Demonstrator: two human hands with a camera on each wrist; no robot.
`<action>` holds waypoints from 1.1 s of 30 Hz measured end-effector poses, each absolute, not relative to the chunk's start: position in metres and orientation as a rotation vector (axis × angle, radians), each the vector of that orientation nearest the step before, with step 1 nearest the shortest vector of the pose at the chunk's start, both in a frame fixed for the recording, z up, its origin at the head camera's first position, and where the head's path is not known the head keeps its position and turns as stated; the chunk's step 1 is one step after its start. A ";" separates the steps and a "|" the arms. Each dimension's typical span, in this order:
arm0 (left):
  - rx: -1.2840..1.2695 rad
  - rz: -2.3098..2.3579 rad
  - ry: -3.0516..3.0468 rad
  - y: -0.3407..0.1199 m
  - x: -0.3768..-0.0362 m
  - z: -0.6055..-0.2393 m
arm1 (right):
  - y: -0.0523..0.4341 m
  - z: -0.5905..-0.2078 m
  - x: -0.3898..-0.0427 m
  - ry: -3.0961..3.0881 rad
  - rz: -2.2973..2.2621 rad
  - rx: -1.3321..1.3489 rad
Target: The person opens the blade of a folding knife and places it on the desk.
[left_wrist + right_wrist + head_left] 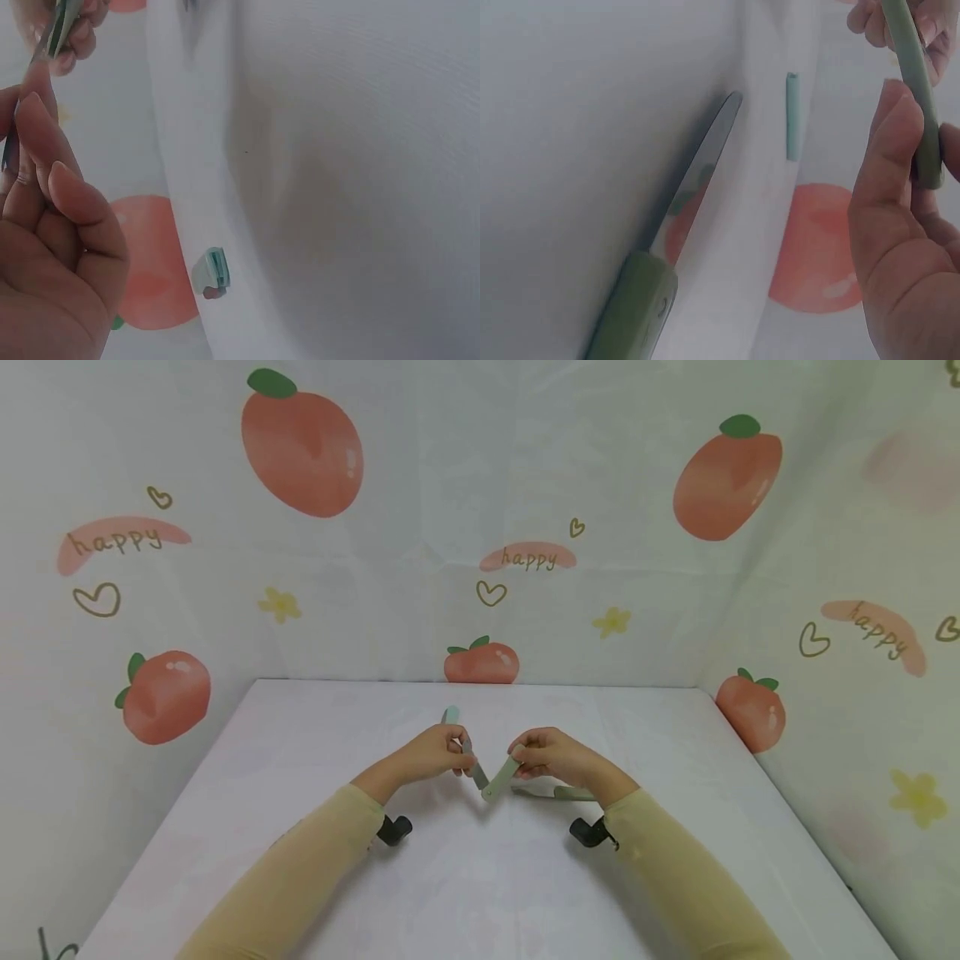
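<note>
Slim hinged tool, centre of head frame: handle coloured pale green, metal blade grey. Round-tipped knife, left of right-wrist frame: grip coloured deeper green, silvery blade tinted red and green. White cloth backdrop, upper head frame, printed with red fruits, green leaves, yellow flowers, pink bands.

Knife: folding type, pale green handle with rounded end, grey metal blade. Partly unfolded, makes a V in head view, pivot at the bottom, blade leaning up-left, handle up-right. Raised above the table; left hand pinches blade, right hand pinches handle.
</note>
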State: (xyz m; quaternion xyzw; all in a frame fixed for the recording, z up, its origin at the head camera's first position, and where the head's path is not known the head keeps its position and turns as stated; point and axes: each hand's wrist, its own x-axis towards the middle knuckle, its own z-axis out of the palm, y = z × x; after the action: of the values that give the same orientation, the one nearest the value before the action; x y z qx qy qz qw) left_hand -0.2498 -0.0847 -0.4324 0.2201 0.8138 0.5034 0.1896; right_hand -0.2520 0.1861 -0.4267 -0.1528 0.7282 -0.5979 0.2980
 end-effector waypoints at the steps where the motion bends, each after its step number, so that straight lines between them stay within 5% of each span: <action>1: 0.629 1.414 2.283 -0.085 -0.251 -0.433 | 0.187 -0.426 -0.253 1.930 -1.570 -0.410; 12: 0.622 1.447 2.271 -0.087 -0.256 -0.432 | 0.191 -0.420 -0.259 1.984 -1.499 -0.418; 33: 0.136 2.075 2.321 -0.072 -0.261 -0.434 | 0.190 -0.424 -0.266 1.902 -2.116 -0.071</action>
State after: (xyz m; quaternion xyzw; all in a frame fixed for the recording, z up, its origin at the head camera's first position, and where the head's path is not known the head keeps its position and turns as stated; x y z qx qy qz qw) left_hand -0.2613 -0.0720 -0.4338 0.0437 0.7447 0.6659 0.0127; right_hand -0.2662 0.1902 -0.4243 -0.0248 0.6610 -0.7354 0.1473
